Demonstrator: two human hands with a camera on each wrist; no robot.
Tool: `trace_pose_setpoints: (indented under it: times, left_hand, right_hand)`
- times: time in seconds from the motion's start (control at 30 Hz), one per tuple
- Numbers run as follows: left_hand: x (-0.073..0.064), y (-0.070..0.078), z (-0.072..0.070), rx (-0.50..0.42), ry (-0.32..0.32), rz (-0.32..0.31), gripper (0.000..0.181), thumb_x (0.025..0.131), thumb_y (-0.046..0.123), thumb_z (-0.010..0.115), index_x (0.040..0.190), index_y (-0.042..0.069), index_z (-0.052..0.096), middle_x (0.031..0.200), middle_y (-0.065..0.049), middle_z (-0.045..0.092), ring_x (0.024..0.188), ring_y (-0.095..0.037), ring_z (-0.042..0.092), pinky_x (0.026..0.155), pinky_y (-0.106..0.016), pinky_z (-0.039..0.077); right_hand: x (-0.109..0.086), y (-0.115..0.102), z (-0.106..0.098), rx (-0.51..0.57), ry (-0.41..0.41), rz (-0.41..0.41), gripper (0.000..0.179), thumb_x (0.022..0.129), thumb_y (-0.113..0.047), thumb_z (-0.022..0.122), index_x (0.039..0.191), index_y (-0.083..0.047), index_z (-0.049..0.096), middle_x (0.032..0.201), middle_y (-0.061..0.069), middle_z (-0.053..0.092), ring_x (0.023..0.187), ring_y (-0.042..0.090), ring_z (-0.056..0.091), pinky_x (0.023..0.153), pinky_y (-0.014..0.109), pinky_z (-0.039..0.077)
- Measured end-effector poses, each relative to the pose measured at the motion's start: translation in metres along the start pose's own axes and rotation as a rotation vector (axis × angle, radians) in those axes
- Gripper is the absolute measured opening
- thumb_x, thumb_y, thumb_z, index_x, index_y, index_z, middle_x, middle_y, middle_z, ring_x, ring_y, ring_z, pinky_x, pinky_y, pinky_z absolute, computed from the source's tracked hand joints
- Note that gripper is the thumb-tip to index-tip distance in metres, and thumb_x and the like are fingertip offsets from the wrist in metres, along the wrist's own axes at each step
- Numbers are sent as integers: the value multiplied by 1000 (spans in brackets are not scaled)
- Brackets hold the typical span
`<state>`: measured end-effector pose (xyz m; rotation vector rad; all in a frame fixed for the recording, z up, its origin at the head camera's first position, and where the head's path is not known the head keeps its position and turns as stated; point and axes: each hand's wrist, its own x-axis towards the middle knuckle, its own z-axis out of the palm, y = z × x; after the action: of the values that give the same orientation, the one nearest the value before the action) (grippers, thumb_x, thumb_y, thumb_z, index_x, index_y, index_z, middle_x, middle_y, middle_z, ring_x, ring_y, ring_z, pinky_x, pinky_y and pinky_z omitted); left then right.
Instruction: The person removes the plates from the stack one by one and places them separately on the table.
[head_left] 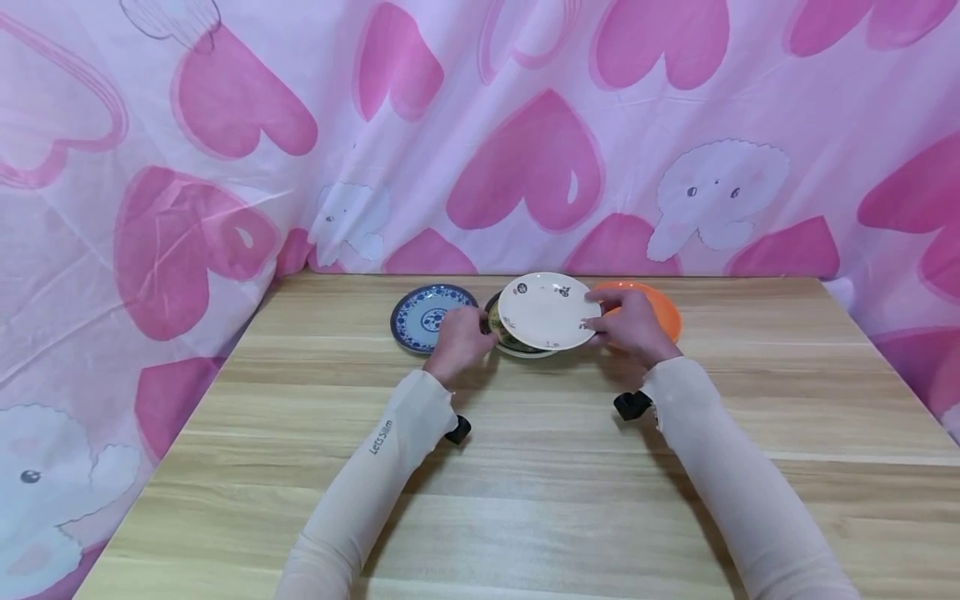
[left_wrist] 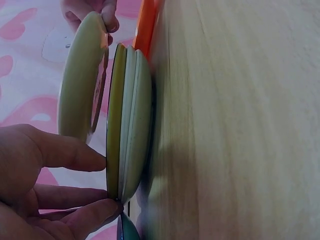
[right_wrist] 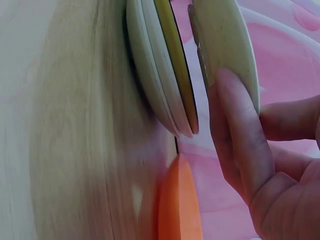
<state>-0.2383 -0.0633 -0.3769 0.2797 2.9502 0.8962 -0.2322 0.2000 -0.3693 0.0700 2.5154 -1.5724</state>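
My right hand (head_left: pixel 633 325) pinches the right rim of a white plate (head_left: pixel 547 308) with small dark prints, fingers below and thumb above. This plate is held up and tilted over a stack. On top of the stack lies a dark-rimmed plate with a yellow pattern (head_left: pixel 504 329); its underside looks yellow from the side. Two pale plates (left_wrist: pixel 135 115) sit beneath it. At the stack's left edge my left hand (head_left: pixel 461 340) pinches the rim of the yellow-patterned plate between thumb and fingers. In the left wrist view a gap separates the white plate from the stack.
A blue-and-white floral plate (head_left: pixel 416 312) lies left of the stack, partly behind my left hand. An orange plate (head_left: pixel 660 310) lies to the right, partly covered by my right hand. The wooden table (head_left: pixel 517 500) ends at a pink heart-print curtain (head_left: pixel 525 167).
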Motion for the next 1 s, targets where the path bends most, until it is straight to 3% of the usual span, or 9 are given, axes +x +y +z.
trace_pose_setpoints:
  times: [0.2,0.43,0.63,0.87,1.0]
  left_hand:
    - [0,0,0,-8,-12,-8,25,87,10,72,110,0,73,98,-14,73,93,-28,66,84,-36,59]
    - [-2,0,1,-13,-18,-15,28,87,8,71,114,-1,71,100,-15,73,90,-25,65,79,-33,59]
    - [0,0,1,-26,-30,-21,30,89,7,70,117,-2,69,101,-15,72,85,-23,66,70,-27,59]
    - [0,2,0,-30,-34,-37,30,88,7,69,117,-1,70,106,-16,73,92,-25,66,82,-33,60]
    - [1,3,-1,-33,-46,-46,35,89,7,69,123,-2,67,111,-18,72,89,-24,68,76,-29,62]
  right_hand:
    - [-5,-1,-9,2,-13,8,53,91,1,67,142,-1,53,117,20,48,74,14,63,77,36,64]
    - [-10,3,-17,-31,-21,-7,50,92,0,67,140,-1,55,115,19,47,73,14,64,76,36,64]
    - [-14,5,-24,-65,-28,-20,49,91,-2,68,138,-4,57,118,18,45,82,18,61,76,36,65]
    - [-24,4,-34,-104,-82,-39,49,92,-4,68,139,-6,56,122,18,43,86,22,60,77,38,65]
    - [-25,8,-39,-119,-108,-41,50,92,-4,68,140,-6,56,127,19,42,88,25,60,78,38,65]
